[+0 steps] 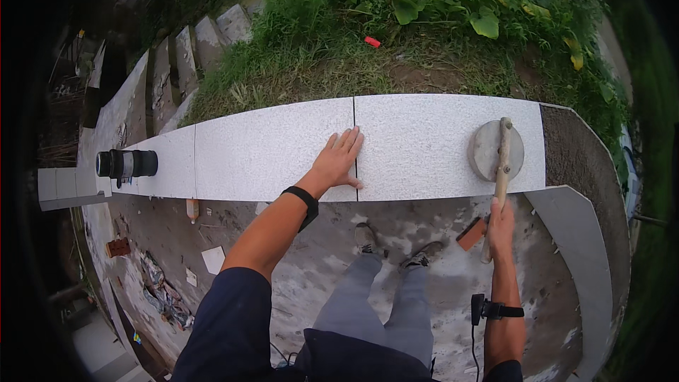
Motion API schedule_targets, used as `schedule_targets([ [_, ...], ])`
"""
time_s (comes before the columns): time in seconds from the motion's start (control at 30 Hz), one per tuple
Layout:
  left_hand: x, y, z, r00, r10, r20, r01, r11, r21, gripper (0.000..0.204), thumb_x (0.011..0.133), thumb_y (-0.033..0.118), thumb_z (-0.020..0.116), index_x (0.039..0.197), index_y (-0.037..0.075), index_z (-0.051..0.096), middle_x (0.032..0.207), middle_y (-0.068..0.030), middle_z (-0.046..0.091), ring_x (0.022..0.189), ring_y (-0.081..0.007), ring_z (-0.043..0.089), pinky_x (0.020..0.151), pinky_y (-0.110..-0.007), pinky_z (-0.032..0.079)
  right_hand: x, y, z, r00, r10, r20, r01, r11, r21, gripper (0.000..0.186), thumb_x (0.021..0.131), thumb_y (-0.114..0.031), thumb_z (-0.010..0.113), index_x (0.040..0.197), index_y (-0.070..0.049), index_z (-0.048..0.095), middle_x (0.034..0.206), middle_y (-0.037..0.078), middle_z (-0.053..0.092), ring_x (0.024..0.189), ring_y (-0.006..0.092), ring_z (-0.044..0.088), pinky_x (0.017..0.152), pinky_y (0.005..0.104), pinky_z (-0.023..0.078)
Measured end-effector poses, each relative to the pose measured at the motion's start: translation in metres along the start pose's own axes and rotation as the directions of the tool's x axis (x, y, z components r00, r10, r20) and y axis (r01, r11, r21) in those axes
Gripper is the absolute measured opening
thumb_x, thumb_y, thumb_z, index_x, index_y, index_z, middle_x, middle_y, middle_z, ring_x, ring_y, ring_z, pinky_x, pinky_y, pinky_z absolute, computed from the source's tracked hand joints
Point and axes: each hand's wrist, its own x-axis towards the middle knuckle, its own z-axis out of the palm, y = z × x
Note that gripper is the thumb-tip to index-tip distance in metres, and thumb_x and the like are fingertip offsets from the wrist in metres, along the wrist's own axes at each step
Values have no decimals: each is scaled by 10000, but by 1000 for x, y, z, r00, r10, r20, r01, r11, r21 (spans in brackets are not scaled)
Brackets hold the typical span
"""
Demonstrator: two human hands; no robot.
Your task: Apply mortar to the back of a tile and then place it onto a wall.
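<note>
My left hand (338, 161) lies flat with spread fingers on a white speckled stone slab (262, 152), its fingertips at the dark joint beside a second slab (417, 145). My right hand (501, 225) is wrapped round the wooden handle of a mallet (486, 152). The mallet's broad round grey head is over the right part of the second slab; whether it touches the stone, I cannot tell. Beyond that slab's right end, a rough grey-brown mortar bed (581, 159) continues along the wall top.
A black cylindrical object (129, 163) lies on the row's far left. Below are a reddish brick (471, 233), a bottle (192, 210) and a crumpled bag (164, 293). A grey panel (576, 230) faces the wall at right. Grass (297, 49) and stone steps (185, 56) border the far side.
</note>
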Motion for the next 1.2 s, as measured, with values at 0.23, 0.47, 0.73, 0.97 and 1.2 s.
schedule_targets([
  [0.23,-3,5,6,998,-65,-24,65,998,2,1366,550,630,863,1560,-5,196,1640,-200,184,1513,-343,212,1204,-543,219,-54,-108,63,1000,-13,8,11,985,171,340,1058,-336,467,1021,1,504,677,83,511,580,182,548,550,400,451],
  [0.47,2,12,12,994,-108,17,108,994,26,1375,549,614,876,1568,10,177,1648,-172,178,1518,-308,209,1207,-537,208,-33,-105,105,980,-4,197,20,996,-83,335,1058,-334,459,1022,-4,507,690,177,587,615,335,604,594,446,458],
  [0.73,1,15,4,996,-81,-29,83,995,47,1360,533,603,876,1544,-25,220,1621,-216,224,1495,-347,251,1189,-538,250,-47,-97,115,979,-96,182,108,993,-54,312,1053,-316,471,1027,-6,502,696,208,594,661,399,624,616,491,455],
  [0.97,-4,11,4,994,-103,-22,104,993,52,1369,521,594,883,1544,-31,222,1623,-214,220,1492,-344,258,1188,-538,248,-72,-128,111,963,-115,244,134,989,-62,309,1046,-322,478,1051,-13,498,735,247,620,711,454,634,638,515,459],
  [1.2,4,15,4,992,-122,39,120,990,69,1363,547,609,872,1552,-29,206,1630,-210,205,1503,-343,233,1190,-540,242,-51,-113,124,935,34,354,9,993,-119,302,1037,-313,495,1060,-12,506,742,253,638,735,480,637,645,526,465],
])
